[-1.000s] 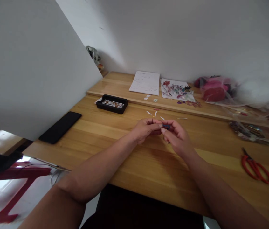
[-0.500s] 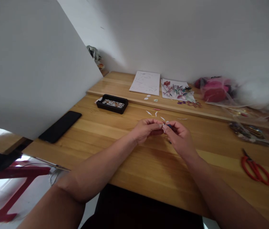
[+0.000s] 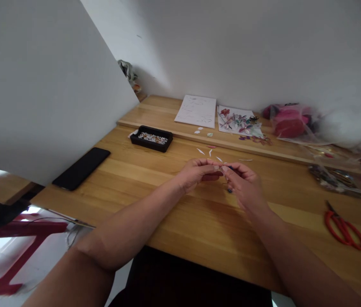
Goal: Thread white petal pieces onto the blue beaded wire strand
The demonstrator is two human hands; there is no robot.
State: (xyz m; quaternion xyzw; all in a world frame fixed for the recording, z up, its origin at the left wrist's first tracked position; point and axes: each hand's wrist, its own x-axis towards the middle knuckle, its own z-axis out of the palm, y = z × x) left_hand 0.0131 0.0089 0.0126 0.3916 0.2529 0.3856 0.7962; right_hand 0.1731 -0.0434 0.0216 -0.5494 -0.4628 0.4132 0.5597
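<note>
My left hand [image 3: 196, 174] and my right hand [image 3: 243, 181] meet fingertip to fingertip over the wooden table [image 3: 155, 204]. Both are closed in a pinch. What sits between the fingertips is too small and covered to name. A small dark blue piece [image 3: 230, 189] shows below my right hand's fingers; whether it is held or lies on the wood, I cannot tell. Just beyond the hands lie thin white petal-shaped pieces [image 3: 200, 151] and a pink one [image 3: 211, 147].
A black tray of beads [image 3: 167, 148] and a black phone [image 3: 82, 168] are on the left. Red-handled scissors [image 3: 343, 228] lie at right, near clear bags [image 3: 337, 179]. On the raised ledge are white paper [image 3: 196, 111], flower pieces [image 3: 240, 121] and a bag with pink contents [image 3: 289, 121].
My right hand has turned slightly and shifted a little to the right, and more of the blue piece below it shows. My left hand stays nearly in place.
</note>
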